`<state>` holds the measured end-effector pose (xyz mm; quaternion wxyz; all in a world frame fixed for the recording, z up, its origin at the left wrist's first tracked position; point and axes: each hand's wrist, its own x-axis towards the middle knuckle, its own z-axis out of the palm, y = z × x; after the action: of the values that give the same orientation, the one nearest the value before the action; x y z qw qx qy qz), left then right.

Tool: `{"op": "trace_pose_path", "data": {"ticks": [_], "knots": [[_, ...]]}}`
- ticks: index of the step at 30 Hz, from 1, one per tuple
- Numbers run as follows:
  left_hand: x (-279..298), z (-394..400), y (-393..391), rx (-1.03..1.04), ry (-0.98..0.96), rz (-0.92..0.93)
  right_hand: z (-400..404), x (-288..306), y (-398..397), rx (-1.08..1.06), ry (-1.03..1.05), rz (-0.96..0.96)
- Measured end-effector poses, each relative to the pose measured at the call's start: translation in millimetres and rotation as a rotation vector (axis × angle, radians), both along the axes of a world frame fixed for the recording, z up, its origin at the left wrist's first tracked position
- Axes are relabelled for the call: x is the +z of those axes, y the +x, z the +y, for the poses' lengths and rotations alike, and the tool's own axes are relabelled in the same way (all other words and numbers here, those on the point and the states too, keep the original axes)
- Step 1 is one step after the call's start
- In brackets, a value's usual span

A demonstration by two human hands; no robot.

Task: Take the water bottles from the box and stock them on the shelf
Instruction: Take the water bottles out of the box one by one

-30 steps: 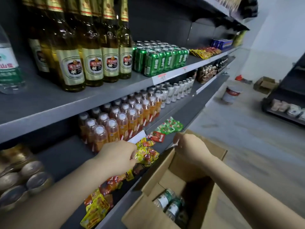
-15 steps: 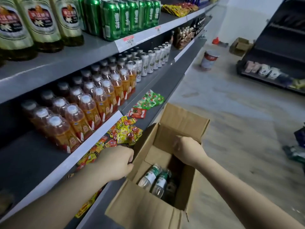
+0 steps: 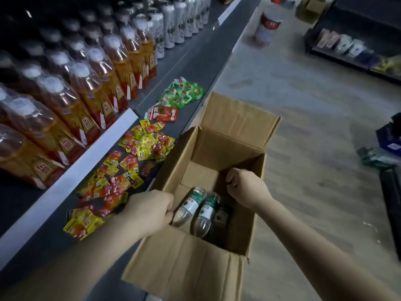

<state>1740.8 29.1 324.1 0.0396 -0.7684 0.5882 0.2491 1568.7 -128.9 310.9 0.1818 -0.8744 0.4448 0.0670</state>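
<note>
View has dropped from the upper shelves to the open brown cardboard box (image 3: 195, 253); a second ago beer bottles and green cans filled the frame, now the box interior does. Both hands have moved from the far flap region down toward the box mouth.

Left hand (image 3: 149, 208): fingers curled at the box's left wall, near edge. Whether they pinch the cardboard rim or merely rest against it cannot be told. No bottle in it.

Right hand (image 3: 246, 186): fingers curled over the box opening, above the contents, apparently closed on nothing; the underside is hidden.

Clear plastic water bottles with green-and-white labels (image 3: 198, 207): two lie side by side at the box bottom, caps toward the far wall; a darker third shape beside them is unclear. None lifted yet.

Grey metal shelf (image 3: 195, 61) at left carries orange drink bottles (image 3: 91, 88), silver cans (image 3: 171, 20), and scattered yellow-red snack sachets (image 3: 130, 164).

Judgement: the reach-in is just beginning; stocking from this box not yet under way.
</note>
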Motion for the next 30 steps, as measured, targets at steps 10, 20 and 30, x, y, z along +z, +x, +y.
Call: {"op": "trace_pose_path", "data": {"ticks": [10, 20, 30], "knots": [[-86.8, -22.0, -10.3, -0.036, -0.013, 0.114, -10.5, -90.3, -3.3, -0.060, 0.065, 0.033], [-158.2, -34.2, -11.6, 0.026, 0.056, 0.152, -32.1, -176.7, 20.5, -0.004, 0.068, 0.036], [-191.7, -38.4, -13.8, 0.082, 0.037, 0.139, -51.1, -254.3, 60.9, 0.146, 0.132, 0.153]]}}
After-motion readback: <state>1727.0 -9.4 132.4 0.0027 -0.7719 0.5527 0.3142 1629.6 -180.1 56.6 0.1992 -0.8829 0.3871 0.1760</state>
